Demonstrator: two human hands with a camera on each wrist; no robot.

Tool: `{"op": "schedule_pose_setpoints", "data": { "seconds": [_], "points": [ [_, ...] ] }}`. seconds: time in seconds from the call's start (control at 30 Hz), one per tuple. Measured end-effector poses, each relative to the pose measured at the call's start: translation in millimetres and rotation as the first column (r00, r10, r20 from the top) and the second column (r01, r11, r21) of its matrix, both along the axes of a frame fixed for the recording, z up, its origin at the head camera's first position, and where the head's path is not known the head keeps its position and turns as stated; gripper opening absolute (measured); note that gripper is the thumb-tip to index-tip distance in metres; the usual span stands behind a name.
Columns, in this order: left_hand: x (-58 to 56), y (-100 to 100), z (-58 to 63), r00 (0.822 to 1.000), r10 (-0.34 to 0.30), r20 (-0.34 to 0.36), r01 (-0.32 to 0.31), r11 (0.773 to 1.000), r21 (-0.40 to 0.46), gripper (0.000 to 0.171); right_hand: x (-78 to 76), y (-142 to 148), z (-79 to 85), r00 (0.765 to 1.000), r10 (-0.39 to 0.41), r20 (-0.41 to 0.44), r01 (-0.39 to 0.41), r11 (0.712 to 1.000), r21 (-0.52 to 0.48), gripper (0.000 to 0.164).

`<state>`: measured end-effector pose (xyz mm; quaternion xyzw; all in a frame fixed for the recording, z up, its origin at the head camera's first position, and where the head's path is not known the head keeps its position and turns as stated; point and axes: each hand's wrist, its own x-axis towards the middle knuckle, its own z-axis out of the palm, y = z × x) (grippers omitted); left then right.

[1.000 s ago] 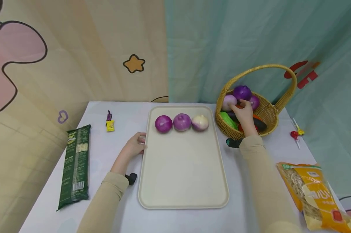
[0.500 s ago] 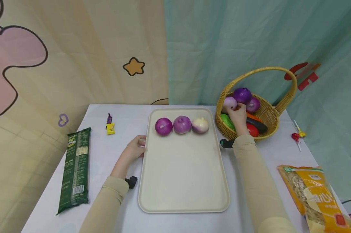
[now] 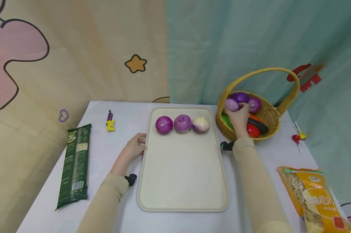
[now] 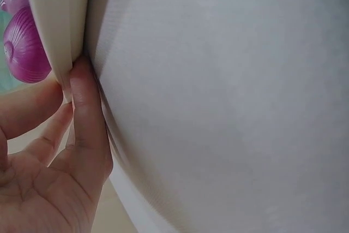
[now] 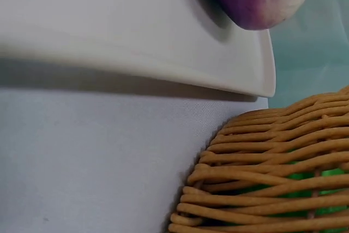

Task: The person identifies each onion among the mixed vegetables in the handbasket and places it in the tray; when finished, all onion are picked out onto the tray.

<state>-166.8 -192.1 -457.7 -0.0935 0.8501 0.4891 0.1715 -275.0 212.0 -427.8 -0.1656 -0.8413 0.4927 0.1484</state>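
Note:
My left hand (image 3: 134, 147) pinches the left rim of a cream tray (image 3: 182, 174); in the left wrist view the thumb is over the rim and a finger lies beneath it. Along the tray's far end sit a magenta onion (image 3: 164, 125), a lighter purple onion (image 3: 182, 123) and a white-and-purple onion (image 3: 200, 125). My right hand (image 3: 239, 119) reaches into a wicker basket (image 3: 272, 124) and grips a pale purple onion (image 3: 231, 105), its thumb and fingers around the near side. The right wrist view shows the basket's woven wall, with the hand out of sight.
Inside the basket are a dark purple onion (image 3: 240, 97), another purple onion (image 3: 254, 105), a tomato (image 3: 253, 130), an eggplant (image 3: 260, 125) and something green. A green packet (image 3: 74, 165) and wrapped candies (image 3: 110, 125) lie left; lollipops (image 3: 296, 139) and a yellow bag (image 3: 316, 197) lie right.
The right hand has shifted left within the basket onto the pale purple onion, which has turned slightly. Behind it the dark purple onion sits lower. The left hand keeps its place on the tray.

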Motion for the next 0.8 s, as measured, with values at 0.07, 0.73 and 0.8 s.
{"op": "schedule_pose_setpoints", "data": {
  "seconds": [0.07, 0.73, 0.8],
  "points": [
    [-1.6, 0.7, 0.7, 1.000, -0.007, 0.000, 0.007, 1.000, 0.002, 0.060, 4.1, 1.3, 1.8, 1.000, -0.020, -0.024, 0.020, 1.000, -0.007, 0.083],
    [-1.1, -2.1, 1.5, 1.000, -0.027, 0.006, 0.028, 1.000, -0.013, 0.059, 110.0, -37.4, 31.4, 0.955, 0.293, 0.054, -0.285, 0.950, -0.126, 0.076],
    [-0.4, -2.9, 0.6, 1.000, -0.029, 0.008, 0.029, 1.000, -0.001, 0.060, 114.7, -54.1, 25.0, 0.922, 0.375, 0.094, -0.361, 0.922, -0.141, 0.076]
  ]
}}
